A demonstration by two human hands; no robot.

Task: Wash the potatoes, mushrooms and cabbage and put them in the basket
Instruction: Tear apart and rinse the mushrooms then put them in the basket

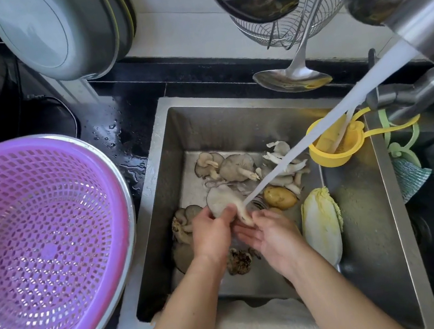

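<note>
Under the water stream (317,133), I'm rinsing one mushroom (222,198): left grip (214,230) pinching it, right grip (268,231) open beneath. Next, I'd carry it left to the basket (44,233).

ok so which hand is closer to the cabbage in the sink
The right hand. It sits just left of the cabbage, cupped under the mushroom; the left hand grips that mushroom farther left.

I count one purple basket (45,244), one potato (280,197) in plain sight, one cabbage (321,226), one yellow strainer (331,145) and two ladles (291,80). The mushrooms (237,165) overlap too much for an exact count.
</note>
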